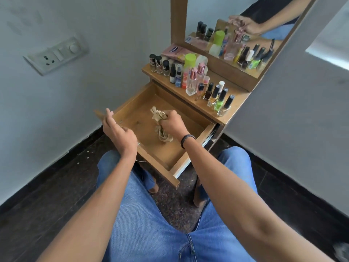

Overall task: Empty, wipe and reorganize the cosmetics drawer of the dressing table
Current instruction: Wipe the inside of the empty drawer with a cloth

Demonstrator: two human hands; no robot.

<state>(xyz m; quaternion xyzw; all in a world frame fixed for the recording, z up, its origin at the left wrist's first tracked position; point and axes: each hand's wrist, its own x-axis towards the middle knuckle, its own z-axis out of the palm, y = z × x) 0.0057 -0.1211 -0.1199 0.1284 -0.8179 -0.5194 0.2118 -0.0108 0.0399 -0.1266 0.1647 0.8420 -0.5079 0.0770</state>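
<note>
The cloth, a crumpled beige rag, lies on the floor of the open drawer, about midway between its side walls. The right hand grips it from above with curled fingers. The bunched length of the cloth runs roughly across the drawer's width, with one end protruding beyond the knuckles toward the far side and the other trailing under the wrist toward the front panel. The right hand is already on the cloth. The left hand is at the drawer's front panel, near its left corner, with one finger extended. Whether it clasps the panel cannot be determined. The drawer contains only the cloth; a few faint marks show on the bare wood to the left of it. Judged step: wiping, with the unwiped floor lying mainly left and front of the cloth. Behind and above the drawer, the dressing-table shelf carries the removed items: a row of nail polish bottles, a clear perfume bottle and a green-capped bottle. Above the shelf stands the mirror.
</note>
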